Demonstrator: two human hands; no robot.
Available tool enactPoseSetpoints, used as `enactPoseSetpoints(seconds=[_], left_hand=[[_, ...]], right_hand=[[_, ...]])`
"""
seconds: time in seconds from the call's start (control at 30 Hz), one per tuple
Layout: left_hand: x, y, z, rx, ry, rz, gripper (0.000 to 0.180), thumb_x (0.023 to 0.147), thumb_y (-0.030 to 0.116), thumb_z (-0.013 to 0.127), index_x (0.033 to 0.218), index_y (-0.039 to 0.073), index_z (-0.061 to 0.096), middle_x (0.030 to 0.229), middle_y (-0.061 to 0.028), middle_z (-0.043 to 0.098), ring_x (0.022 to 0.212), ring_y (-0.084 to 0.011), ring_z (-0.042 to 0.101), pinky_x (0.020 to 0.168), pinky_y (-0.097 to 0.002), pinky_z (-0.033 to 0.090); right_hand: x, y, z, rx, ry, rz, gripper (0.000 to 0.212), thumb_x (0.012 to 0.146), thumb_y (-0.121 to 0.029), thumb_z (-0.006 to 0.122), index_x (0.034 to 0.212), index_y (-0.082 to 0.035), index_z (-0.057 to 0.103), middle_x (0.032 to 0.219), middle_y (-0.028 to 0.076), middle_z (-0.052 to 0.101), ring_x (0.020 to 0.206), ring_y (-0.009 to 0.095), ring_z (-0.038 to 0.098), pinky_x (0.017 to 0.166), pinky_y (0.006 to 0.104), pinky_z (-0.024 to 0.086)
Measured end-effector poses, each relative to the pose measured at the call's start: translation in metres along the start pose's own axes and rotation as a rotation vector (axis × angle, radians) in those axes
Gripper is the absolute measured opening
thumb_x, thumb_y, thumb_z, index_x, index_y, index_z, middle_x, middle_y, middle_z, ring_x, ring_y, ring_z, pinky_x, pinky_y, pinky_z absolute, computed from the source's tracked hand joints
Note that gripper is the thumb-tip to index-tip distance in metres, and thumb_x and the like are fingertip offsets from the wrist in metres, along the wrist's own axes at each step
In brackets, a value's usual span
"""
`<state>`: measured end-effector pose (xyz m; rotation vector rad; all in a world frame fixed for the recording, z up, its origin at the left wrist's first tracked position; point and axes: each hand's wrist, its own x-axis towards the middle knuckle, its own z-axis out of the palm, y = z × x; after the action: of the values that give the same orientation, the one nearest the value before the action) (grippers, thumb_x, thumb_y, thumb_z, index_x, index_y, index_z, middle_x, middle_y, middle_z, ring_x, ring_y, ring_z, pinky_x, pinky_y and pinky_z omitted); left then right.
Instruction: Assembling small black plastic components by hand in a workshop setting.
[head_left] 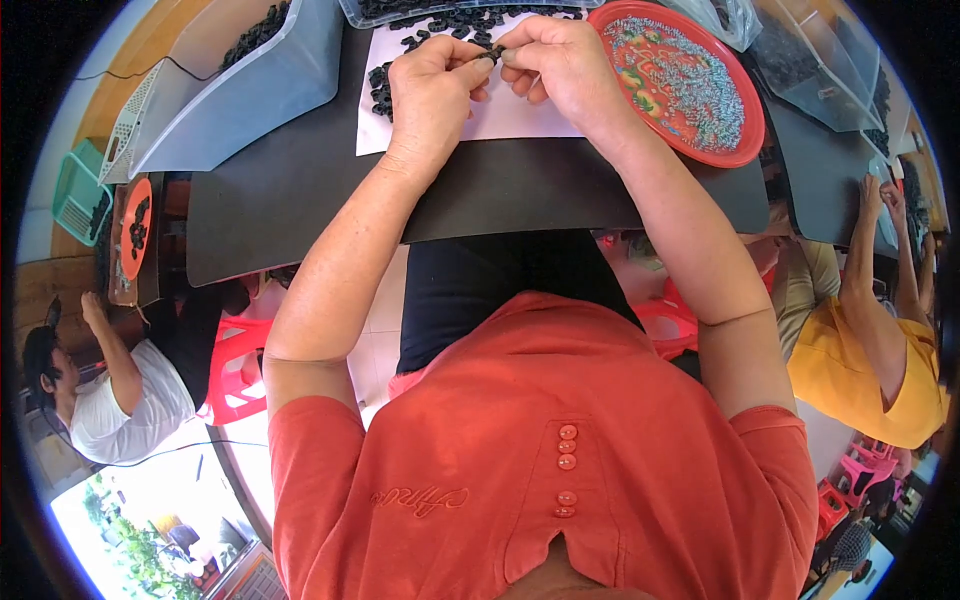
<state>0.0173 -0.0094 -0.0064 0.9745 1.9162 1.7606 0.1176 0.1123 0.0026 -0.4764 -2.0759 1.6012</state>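
My left hand (432, 92) and my right hand (560, 62) meet over a white sheet (520, 115) on the dark table (300, 190). Both pinch one small black part (495, 52) between their fingertips. A heap of small black parts (440, 25) lies on the sheet just beyond the hands, with a few more to the left of my left hand. A round red tray (745, 130) filled with several tiny pale metal pieces sits right beside my right hand.
A grey plastic bin (250, 80) holding black parts stands at the far left; another bin (810, 60) and a clear bag sit at the far right. A person in white sits at the left, a person in yellow at the right. Red stools stand below the table.
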Motion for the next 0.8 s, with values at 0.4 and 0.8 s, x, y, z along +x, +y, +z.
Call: enactPoseSetpoints(seconds=[0.4, 0.8], left_hand=[[0.001, -0.005, 0.002, 0.072, 0.013, 0.093, 0.005, 0.084, 0.002, 0.064, 0.087, -0.002, 0.065, 0.072, -0.0051, 0.064, 0.059, -0.0094, 0.060, 0.047, -0.0211, 0.043], [-0.003, -0.010, 0.004, 0.201, 0.091, 0.291, 0.007, 0.081, 0.002, 0.065, 0.086, -0.003, 0.066, 0.071, -0.0054, 0.065, 0.058, -0.0102, 0.058, 0.053, -0.0240, 0.047]], right_hand=[[0.001, 0.010, 0.007, -0.076, 0.071, -0.108, 0.013, 0.083, -0.008, 0.057, 0.086, 0.000, 0.067, 0.066, 0.004, 0.064, 0.057, 0.007, 0.056, 0.050, 0.0217, 0.044], [-0.004, 0.016, 0.020, -0.508, 0.314, -0.570, 0.009, 0.075, -0.008, 0.058, 0.079, -0.001, 0.062, 0.071, 0.017, 0.063, 0.068, 0.035, 0.063, 0.061, 0.0440, 0.050]])
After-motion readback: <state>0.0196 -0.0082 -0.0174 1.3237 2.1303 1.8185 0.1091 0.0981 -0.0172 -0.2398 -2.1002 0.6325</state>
